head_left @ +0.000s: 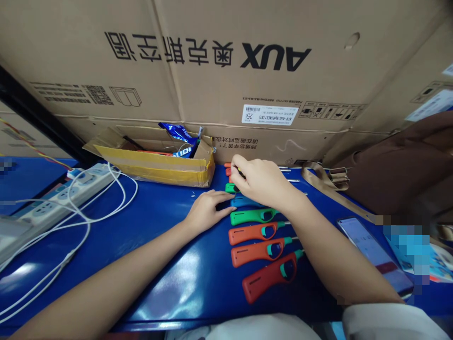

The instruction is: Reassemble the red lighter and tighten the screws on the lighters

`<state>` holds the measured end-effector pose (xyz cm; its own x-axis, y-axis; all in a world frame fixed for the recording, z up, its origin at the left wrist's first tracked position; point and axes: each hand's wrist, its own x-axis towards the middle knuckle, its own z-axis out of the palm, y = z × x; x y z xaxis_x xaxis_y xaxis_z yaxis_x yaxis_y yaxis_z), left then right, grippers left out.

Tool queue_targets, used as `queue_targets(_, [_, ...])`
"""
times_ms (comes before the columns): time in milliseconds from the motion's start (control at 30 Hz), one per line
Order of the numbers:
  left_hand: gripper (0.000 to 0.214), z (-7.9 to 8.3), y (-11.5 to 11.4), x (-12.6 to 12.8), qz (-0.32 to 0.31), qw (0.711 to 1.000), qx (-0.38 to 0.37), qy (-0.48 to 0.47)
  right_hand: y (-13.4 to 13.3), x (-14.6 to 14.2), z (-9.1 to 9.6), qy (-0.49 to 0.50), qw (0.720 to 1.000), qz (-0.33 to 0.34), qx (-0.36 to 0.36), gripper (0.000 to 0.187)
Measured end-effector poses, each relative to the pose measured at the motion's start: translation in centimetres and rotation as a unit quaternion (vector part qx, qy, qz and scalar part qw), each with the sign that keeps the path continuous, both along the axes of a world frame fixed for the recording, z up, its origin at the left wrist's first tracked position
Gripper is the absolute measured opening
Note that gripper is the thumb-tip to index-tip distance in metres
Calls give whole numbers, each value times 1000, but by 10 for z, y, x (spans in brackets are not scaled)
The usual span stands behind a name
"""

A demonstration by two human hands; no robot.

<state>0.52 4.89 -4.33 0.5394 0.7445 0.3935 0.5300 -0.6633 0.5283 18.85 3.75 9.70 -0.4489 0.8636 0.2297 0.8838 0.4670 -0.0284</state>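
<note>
A column of gas lighters lies on the blue table, handles to the left and metal tips to the right. My left hand point(207, 211) has its thumb and forefinger on either side of the handle end of a blue lighter point(244, 201). My right hand point(264, 182) is curled over the far end of the row, fingertips pinched by a small yellow and dark bit; what it grips is mostly covered. Red-orange handles point(228, 172) and a green handle point(231, 188) peek out beside it. Nearer lie a green lighter point(249, 216), orange lighters point(244, 234) and a red lighter point(264, 282).
An open carton point(155, 171) with yellow tape holds a blue packet point(179, 132). A power strip point(53, 200) with looped white cables is at left. A phone point(368, 245) and a brown bag point(399, 170) with a strap lie right. Large cardboard point(198, 94) stands behind.
</note>
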Motion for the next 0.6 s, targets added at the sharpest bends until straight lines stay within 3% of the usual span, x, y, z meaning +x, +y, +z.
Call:
queue_targets(100, [30,0,0,0,0,1000,-3,3,3,1,-1,24,999,30,0,24])
queue_targets(200, [31,-1,0,0,4,1000,-1,-3,6,2,-3,15,1000,8,13,32])
queue_targets(333, [31,-2,0,0,0,1000,-4,-3,9,5,-3,43,997,65,-5,21])
queue_targets(500, [32,-3,1,0,3,1000,-5,-3,11,11,-2,18,999,17,-23,37])
queue_targets(600, [32,-3,1,0,1,1000,-5,-6,13,13,-2,52,997,53,-33,24])
